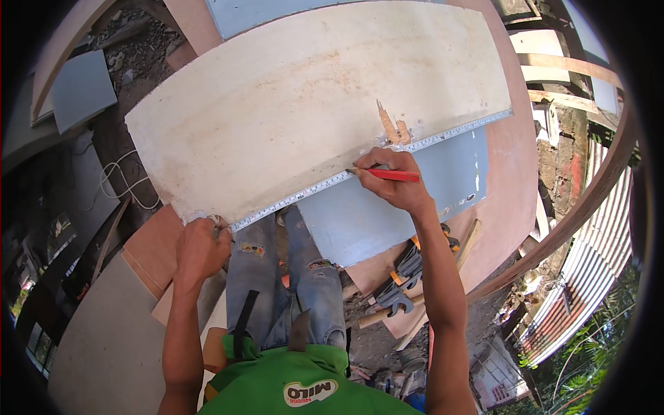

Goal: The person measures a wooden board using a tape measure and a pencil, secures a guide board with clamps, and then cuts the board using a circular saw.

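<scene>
A large off-white board (304,90) with brown stains lies in front of me, with torn bare wood (391,129) near its close edge. A white measuring strip (297,197) with fine markings runs along that edge. My left hand (203,247) is closed at the board's near-left corner, by the strip's left end; its fingertips are partly hidden. In my right hand (395,181) is a red pencil (393,175), pinched between thumb and fingers. The pencil's dark tip is at the strip, about midway along the board's edge.
Beneath the board lie a light-blue panel (373,225) and a pinkish plywood sheet (512,180). Several clamps (404,277) and wood strips are below my right forearm. A white cord (124,176) hangs at left. Corrugated metal sheeting (588,256) and a curved timber (581,221) stand at right.
</scene>
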The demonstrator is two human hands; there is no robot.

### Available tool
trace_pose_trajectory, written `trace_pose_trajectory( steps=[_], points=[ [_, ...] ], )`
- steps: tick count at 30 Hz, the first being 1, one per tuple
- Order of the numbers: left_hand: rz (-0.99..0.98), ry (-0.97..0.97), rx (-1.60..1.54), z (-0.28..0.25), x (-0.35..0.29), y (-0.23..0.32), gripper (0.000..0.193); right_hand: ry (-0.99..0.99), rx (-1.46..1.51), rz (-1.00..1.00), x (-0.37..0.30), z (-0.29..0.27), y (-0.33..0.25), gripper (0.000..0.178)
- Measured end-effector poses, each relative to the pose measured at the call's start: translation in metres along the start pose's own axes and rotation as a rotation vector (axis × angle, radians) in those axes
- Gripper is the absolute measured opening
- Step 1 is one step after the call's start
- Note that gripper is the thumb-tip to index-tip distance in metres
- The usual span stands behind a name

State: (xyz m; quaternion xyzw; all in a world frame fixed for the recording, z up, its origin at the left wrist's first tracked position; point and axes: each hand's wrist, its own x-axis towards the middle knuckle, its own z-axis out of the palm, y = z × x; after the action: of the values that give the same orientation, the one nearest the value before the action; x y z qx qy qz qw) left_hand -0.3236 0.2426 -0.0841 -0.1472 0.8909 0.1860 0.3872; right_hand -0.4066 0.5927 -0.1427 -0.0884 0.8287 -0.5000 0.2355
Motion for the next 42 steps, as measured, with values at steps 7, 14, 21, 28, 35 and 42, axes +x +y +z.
trace_pose_trajectory(
  steps=[7, 14, 21, 28, 35, 42],
  points=[
    [0.003, 0.014, 0.015, 0.001, 0.000, -0.002, 0.024, -0.019, -0.018, 0.031, 0.002, 0.001, -0.003, 0.012],
    [0.021, 0.017, 0.020, 0.001, 0.000, -0.003, 0.024, -0.008, -0.031, 0.000, 0.002, 0.002, -0.003, 0.013],
    [0.009, 0.007, -0.006, -0.002, 0.000, 0.001, 0.024, -0.029, -0.014, 0.020, 0.002, 0.001, -0.003, 0.014],
    [0.016, 0.012, -0.001, -0.001, 0.000, 0.000, 0.024, -0.032, -0.027, 0.039, 0.002, 0.000, -0.005, 0.013],
    [0.026, 0.017, -0.005, 0.000, 0.001, -0.002, 0.023, -0.014, 0.014, 0.036, 0.000, -0.004, -0.003, 0.016],
    [0.054, -0.008, -0.036, 0.000, -0.001, -0.004, 0.022, 0.925, 0.667, 0.101, -0.036, -0.014, 0.029, 0.026]
  ],
)
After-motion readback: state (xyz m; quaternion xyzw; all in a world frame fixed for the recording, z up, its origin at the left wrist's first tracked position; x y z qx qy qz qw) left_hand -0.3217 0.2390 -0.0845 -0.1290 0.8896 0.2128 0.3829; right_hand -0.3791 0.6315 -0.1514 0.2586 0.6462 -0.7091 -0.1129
